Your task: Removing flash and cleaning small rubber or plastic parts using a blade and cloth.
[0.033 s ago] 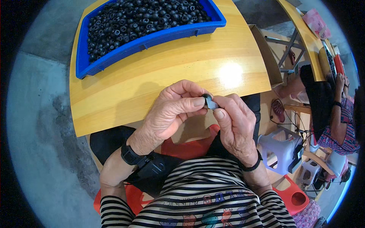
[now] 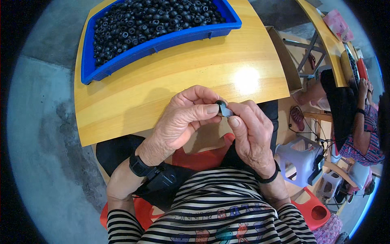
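My left hand (image 2: 178, 121) pinches a small black round part (image 2: 220, 103) between thumb and fingers, just past the table's near edge. In my right hand (image 2: 254, 132), thumb and forefinger are closed on a small flat grey blade (image 2: 226, 111), whose tip meets the black part. The fingers hide most of both pieces. Farther off on the wooden table (image 2: 183, 73) stands a blue tray (image 2: 142, 55) heaped with small black ring-shaped parts (image 2: 154, 22) that look alike.
Below my hands is a red plastic stool (image 2: 203, 158). To the right are a cardboard box (image 2: 284, 61), a white plastic stool (image 2: 298, 156) and loose cables. At the far right a person in a patterned top (image 2: 361, 138) works at another table (image 2: 325, 40).
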Motion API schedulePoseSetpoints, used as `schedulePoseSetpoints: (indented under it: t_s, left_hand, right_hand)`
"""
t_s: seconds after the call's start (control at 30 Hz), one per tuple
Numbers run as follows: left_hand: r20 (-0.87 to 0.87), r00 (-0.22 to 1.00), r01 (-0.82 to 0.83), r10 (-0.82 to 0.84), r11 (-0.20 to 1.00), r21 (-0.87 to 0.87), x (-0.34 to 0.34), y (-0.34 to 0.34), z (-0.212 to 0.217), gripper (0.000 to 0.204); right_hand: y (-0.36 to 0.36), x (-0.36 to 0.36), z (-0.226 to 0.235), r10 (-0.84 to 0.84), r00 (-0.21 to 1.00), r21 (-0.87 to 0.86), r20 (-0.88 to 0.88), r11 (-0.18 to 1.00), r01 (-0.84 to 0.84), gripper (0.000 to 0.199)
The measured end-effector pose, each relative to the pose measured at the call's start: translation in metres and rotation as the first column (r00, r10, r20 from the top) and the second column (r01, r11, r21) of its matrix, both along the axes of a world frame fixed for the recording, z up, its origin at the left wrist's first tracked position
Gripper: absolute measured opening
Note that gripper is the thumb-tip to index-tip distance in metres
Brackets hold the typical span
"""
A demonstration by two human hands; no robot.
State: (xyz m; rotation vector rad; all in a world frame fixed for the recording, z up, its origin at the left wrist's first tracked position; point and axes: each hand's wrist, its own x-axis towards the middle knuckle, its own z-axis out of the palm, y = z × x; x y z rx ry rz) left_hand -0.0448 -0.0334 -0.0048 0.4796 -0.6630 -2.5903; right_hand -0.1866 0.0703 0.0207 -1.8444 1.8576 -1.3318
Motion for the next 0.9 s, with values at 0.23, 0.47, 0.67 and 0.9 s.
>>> schedulePoseSetpoints:
  t_s: [0.23, 0.47, 0.67, 0.9]
  left_hand:
    - [-0.042, 0.999, 0.019, -0.020, 0.999, -0.026, 0.001, -0.001, -0.003, 0.018]
    - [-0.038, 0.999, 0.031, -0.031, 0.999, -0.010, -0.001, -0.001, 0.000, 0.020]
    - [0.011, 1.000, -0.003, 0.003, 0.998, -0.056, -0.003, 0.004, -0.003, 0.028]
    - [0.080, 0.997, 0.024, -0.013, 0.991, -0.135, -0.003, 0.007, 0.005, 0.032]
  right_hand:
    - [-0.002, -0.001, -0.002, -0.015, 1.000, 0.022, -0.017, 1.000, 0.016, 0.011]
    - [-0.002, -0.009, -0.002, -0.039, 0.980, 0.057, 0.196, 0.998, 0.028, 0.017]
    - [-0.004, -0.005, 0.015, 0.018, 0.996, 0.040, 0.089, 0.999, -0.022, 0.039]
    - [-0.001, -0.009, 0.006, 0.085, 0.958, 0.029, 0.273, 0.995, -0.097, 0.031]
